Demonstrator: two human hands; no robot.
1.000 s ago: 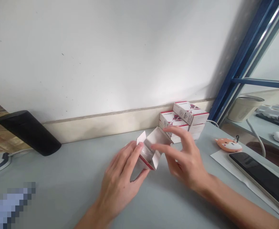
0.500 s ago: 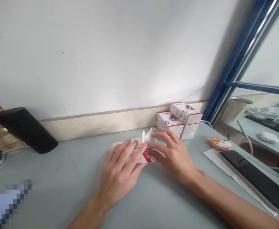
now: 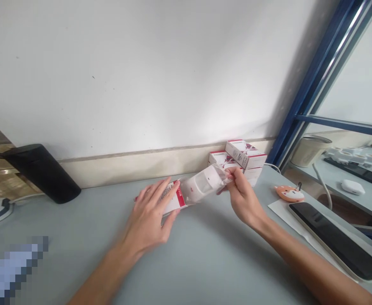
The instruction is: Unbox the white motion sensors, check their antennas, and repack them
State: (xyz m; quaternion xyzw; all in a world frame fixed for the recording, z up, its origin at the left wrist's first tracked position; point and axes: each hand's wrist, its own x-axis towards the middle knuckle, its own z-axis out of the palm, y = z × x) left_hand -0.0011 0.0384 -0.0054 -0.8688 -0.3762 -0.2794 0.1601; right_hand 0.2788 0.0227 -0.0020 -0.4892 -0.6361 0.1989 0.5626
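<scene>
My left hand [image 3: 154, 214] is wrapped over a white and red cardboard box [image 3: 174, 203] that lies on the grey table, its printed side up. Out of the box's right end slants a white plastic device in a clear bag [image 3: 203, 184]; its left end is at the box opening. The fingers of my right hand [image 3: 242, 197] pinch the gathered right end of that bag. Behind it, near the wall, several similar white and red boxes [image 3: 246, 154] are stacked, partly covered by the bag and my hand.
A black cylindrical object [image 3: 42, 173] leans at the back left. On the right lie a phone [image 3: 335, 239] on white paper [image 3: 278, 207] and an orange animal-face case [image 3: 290, 193]. A blue-framed mirror or glass [image 3: 319, 120] borders the right side. A pixelated patch hides the lower left.
My right hand has moved right, drawing the bagged white device out of the box's open end. My left hand and the box have shifted slightly left.
</scene>
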